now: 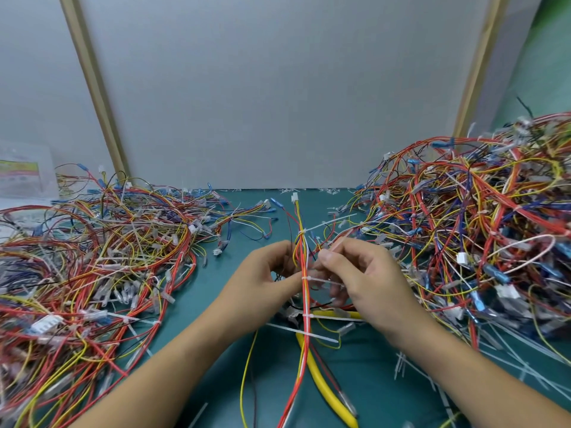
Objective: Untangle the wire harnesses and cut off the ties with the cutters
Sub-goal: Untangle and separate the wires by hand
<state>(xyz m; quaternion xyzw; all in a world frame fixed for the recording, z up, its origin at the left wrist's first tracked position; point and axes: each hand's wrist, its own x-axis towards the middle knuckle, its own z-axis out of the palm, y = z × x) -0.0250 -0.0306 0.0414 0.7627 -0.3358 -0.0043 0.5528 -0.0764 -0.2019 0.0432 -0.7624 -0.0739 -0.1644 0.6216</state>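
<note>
A harness [302, 254] of red, orange and yellow wires runs upright through the middle, bound by white ties [305, 278] at three spots and ending in a white connector at the top. My left hand [265, 279] holds it from the left at the middle tie. From the right, my right hand [355, 273] pinches thin wires and a tie tail beside it. The yellow-handled cutters [324, 384] lie on the green mat below my hands, touched by neither.
A big tangle of harnesses [92, 273] covers the left of the table, and a taller heap [479, 230] the right. Cut white tie pieces [411, 369] litter the mat at the right front and along the grey back wall. A clear bag [21, 177] stands far left.
</note>
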